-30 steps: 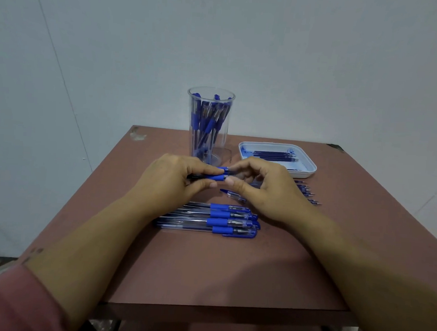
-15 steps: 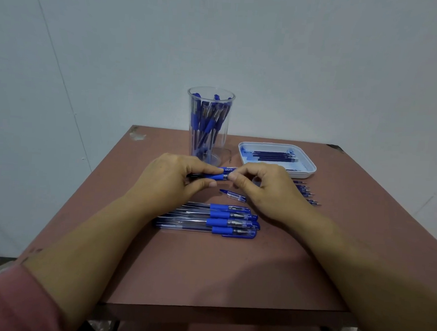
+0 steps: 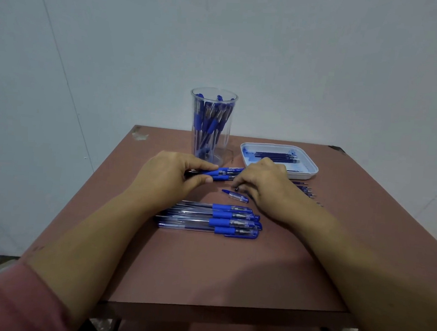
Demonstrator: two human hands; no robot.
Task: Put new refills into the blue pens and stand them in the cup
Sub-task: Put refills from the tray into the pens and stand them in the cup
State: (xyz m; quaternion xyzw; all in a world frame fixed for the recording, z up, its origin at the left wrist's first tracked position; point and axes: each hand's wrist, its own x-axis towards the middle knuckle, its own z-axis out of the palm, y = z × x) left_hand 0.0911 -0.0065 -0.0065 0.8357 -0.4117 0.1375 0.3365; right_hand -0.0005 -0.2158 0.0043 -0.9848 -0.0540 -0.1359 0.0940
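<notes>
The cup (image 3: 230, 143) stands at the back middle of the table (image 3: 205, 272), with standing pens (image 3: 210, 121) inside it. To its right sits the tray (image 3: 312, 170), with refills (image 3: 276, 156) lying in it. In front of the tray's right part, loose refills (image 3: 306, 190) lie on the table. Nearer the person, a row of pens (image 3: 209, 219) lies side by side, running left to right. Between the row and the cup, the left hand (image 3: 170, 180) holds a single pen (image 3: 224, 173) crosswise. The right hand (image 3: 264, 188) sits just right of that pen's end, in front of the tray. A pen cap (image 3: 238, 196) lies on the table between the hands, behind the row.
</notes>
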